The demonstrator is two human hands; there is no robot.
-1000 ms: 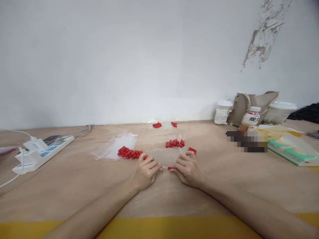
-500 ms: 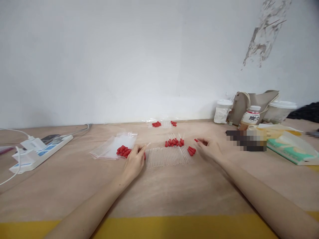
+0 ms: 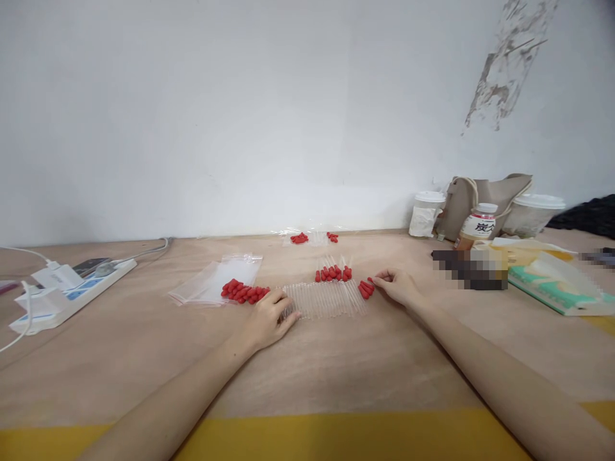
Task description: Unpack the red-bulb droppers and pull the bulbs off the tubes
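A row of thin clear tubes lies side by side on the table. At the row's left end rests my left hand, thumb and fingers apart, touching the nearest tubes; no tube is seen held. Beyond that hand is a heap of red rubber bulbs. My right hand pinches one red rubber bulb by its end, just above a small group of red bulbs beside the row's right end. Behind the row lie several clear tubes fitted with red bulbs.
Clear plastic bags lie left of the heap. More red bulbs sit on clear plastic by the wall. A power strip is far left. Right are a lidded cup, a bottle, a bag and a tissue pack.
My left hand has moved right onto the tubes' left end, its fingers spreading from a pinch. My right hand has come down and left with its red bulb to the small group.
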